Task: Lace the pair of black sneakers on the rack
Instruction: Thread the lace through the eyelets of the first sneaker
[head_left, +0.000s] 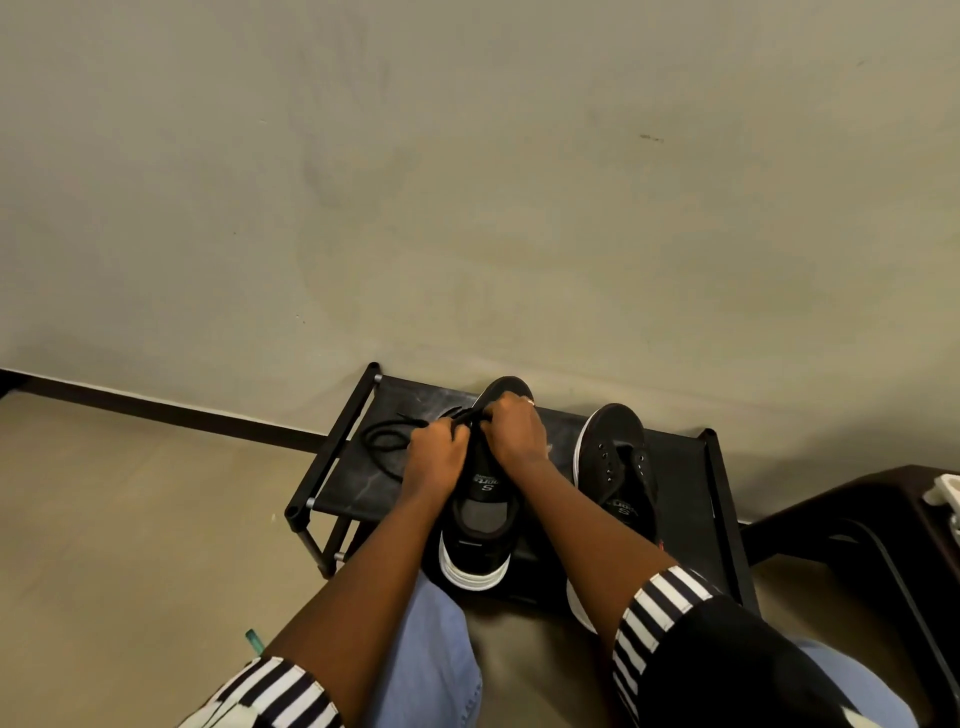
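While both hands work at its toe end, the left sneaker (480, 499) stands on the rack (691, 467), heel toward the person and overhanging the front edge.

Item: left hand (436, 449), fingers curled, pinching the lace (384, 441) at the eyelets. Item: right hand (514, 431), fingers curled over the same spot, apparently gripping the lace too; the exact pinch is hidden. Item: loose lace, coiled on the rack surface to the left of that sneaker. Item: right sneaker (618, 467), unlaced, eyelets bare, just to the right of the first, also on the rack.

Risks, as judged: the overhanging heel could tip the sneaker off the rack if a pull comes toward the person; the coiled slack could knot or snag as it is drawn through; black lace on black upper makes a skipped eyelet or uneven ends likely.
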